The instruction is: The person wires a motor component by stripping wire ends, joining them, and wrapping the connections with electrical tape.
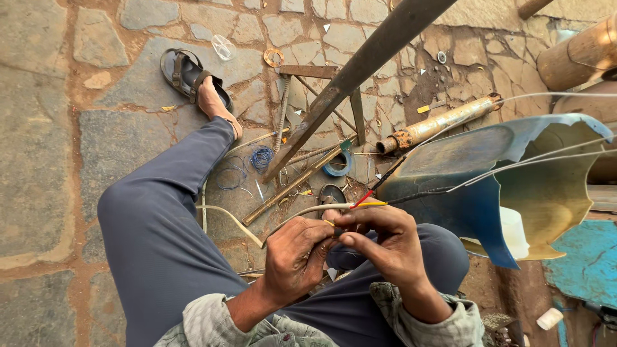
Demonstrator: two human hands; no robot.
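My left hand [297,257] and my right hand [385,241] meet above my knees, both pinching a pale sheathed cable [308,210] at its stripped end. Red and yellow cores [369,201] stick out past my right fingers and touch black and white wires [450,188] that run off to the right. Those wires cross a cut blue plastic drum piece [488,167] beside my right knee. My legs in dark blue trousers [160,218] stretch forward, one foot in a sandal [189,77].
On the stone paving lie a rusty angle-iron frame [321,112], a long metal bar [360,71], a rusty pipe [437,125], a blue tape roll [339,165], coiled blue wire [260,157] and a white plastic container [514,231]. Logs [578,54] lie at the upper right.
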